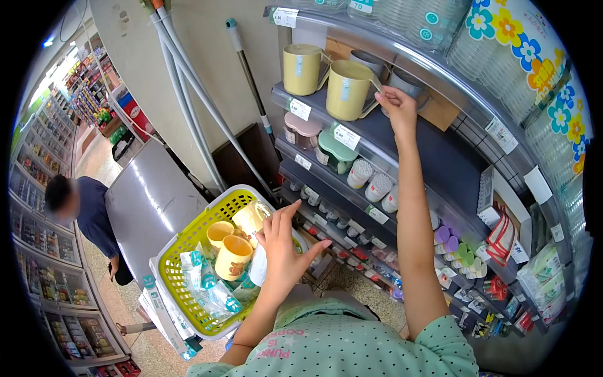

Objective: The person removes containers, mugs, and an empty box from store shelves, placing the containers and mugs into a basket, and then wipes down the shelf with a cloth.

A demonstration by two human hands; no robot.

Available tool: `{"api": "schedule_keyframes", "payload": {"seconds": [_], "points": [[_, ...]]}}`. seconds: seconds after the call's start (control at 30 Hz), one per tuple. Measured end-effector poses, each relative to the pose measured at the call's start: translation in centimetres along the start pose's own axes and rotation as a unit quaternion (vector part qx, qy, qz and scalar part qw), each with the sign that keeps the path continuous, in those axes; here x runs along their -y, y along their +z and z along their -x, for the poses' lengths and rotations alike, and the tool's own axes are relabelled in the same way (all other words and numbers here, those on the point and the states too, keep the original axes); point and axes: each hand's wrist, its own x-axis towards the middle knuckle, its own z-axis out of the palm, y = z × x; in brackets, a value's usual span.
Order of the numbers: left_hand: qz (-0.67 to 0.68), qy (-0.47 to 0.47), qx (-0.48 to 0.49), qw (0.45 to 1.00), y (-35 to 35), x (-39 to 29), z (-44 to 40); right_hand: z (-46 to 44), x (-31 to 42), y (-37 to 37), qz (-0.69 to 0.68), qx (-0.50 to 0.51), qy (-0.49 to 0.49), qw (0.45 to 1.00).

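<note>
My right hand (399, 108) reaches up to the shelf, its fingers closed on the handle of a yellow mug (347, 91). This mug stands near the shelf's front edge, beside another yellow mug (301, 70). Grey mugs (405, 81) sit behind them, partly hidden. My left hand (284, 244) is open, thumb and fingers apart, over the right side of a green-yellow basket (168, 267). Inside the basket are a yellow cup with a bear picture (233, 259), a smaller yellow cup (219, 233), a larger cream container (250, 217) and plastic-wrapped packs (217, 298).
Lower shelves hold lidded containers (337, 151) and tubs of cotton swabs (379, 187). A grey table (147, 188) stands left of the basket, with a person (94, 210) beyond it. Poles (195, 94) lean on the wall. Clear cups (433, 28) fill the upper shelf.
</note>
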Motion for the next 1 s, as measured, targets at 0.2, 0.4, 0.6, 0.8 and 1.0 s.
{"api": "schedule_keyframes", "payload": {"seconds": [0.2, 0.4, 0.6, 0.8, 1.0], "points": [[0.001, 0.004, 0.007, 1.0, 0.2, -0.2, -0.1, 1.2, 0.6, -0.3, 0.032, -0.051, -0.078, 0.995], [-0.001, 0.001, -0.003, 1.0, 0.0, -0.2, 0.1, 4.3, 4.7, -0.1, 0.021, -0.087, -0.184, 0.979], [0.017, -0.008, -0.045, 0.999, -1.4, -0.5, 0.4, 9.9, 9.7, 0.3, 0.032, -0.085, -0.237, 0.967], [0.038, 0.006, -0.139, 0.99, -3.5, -0.2, 0.9, 16.0, 11.1, 0.3, 0.029, -0.03, -0.229, 0.972], [0.098, 0.028, -0.187, 0.977, -5.2, 0.4, 1.6, 20.3, 11.0, 1.9, -0.012, 0.086, -0.225, 0.97]]}}
